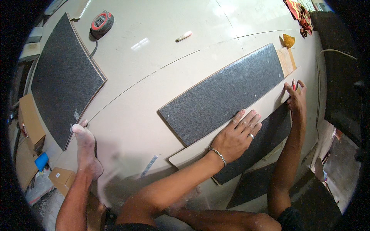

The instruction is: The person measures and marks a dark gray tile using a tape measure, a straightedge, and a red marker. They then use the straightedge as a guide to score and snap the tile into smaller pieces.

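A long dark grey speckled sheet (223,96) lies slantwise on a big beige board (154,69). A pale beige strip (266,104) runs across the sheet's near edge, with more dark sheet (266,140) showing below it. My left hand (237,134), wearing a ring and a wrist chain, lies flat on the strip with its fingers spread. My right hand (295,98) is at the strip's far end, pinching a thin red pencil (293,85) whose tip is at the strip's edge.
My bare foot (86,148) rests on the board at the left. A second dark sheet (61,84) lies beyond it. A red and black tape measure (102,23) and a white chalk stick (184,36) lie farther off. Cardboard boxes (31,119) sit at the left.
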Demonstrator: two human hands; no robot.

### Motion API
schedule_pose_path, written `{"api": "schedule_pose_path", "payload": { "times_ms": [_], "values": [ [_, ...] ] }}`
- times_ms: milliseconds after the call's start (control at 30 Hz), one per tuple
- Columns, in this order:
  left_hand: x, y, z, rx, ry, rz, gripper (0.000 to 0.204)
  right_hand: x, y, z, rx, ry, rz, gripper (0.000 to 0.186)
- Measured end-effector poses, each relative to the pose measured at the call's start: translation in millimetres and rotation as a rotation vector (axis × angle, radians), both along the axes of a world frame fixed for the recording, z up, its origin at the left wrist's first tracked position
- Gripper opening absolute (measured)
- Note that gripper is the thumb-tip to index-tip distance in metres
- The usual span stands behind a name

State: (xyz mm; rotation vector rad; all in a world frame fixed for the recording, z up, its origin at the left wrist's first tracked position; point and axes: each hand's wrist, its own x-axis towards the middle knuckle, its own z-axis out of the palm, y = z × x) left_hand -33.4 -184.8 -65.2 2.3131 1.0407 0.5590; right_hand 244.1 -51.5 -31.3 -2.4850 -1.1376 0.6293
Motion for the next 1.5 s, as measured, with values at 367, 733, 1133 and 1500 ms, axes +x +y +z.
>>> {"api": "schedule_pose_path", "payload": {
  "times_ms": [367, 733, 1133, 1500],
  "values": [
    [-0.2, 1.5, 2.5, -0.006, -0.049, 0.024, 0.050, 11.3, 0.3, -5.3, -0.023, -0.053, 0.017, 0.101],
    [-0.1, 1.8, 3.6, -0.028, -0.084, 0.035, 0.048, 3.3, 2.7, 1.9, -0.038, 0.143, -0.086, 0.103],
    [-0.5, 2.5, 3.1, -0.029, -0.076, 0.031, 0.048, 0.1, 2.8, 2.5, -0.023, 0.043, -0.031, 0.098],
    [-0.8, 7.7, 1.3, 0.015, -0.032, 0.006, 0.054, 6.3, 2.3, 2.9, -0.025, 0.112, -0.022, 0.095]
  ]
}}
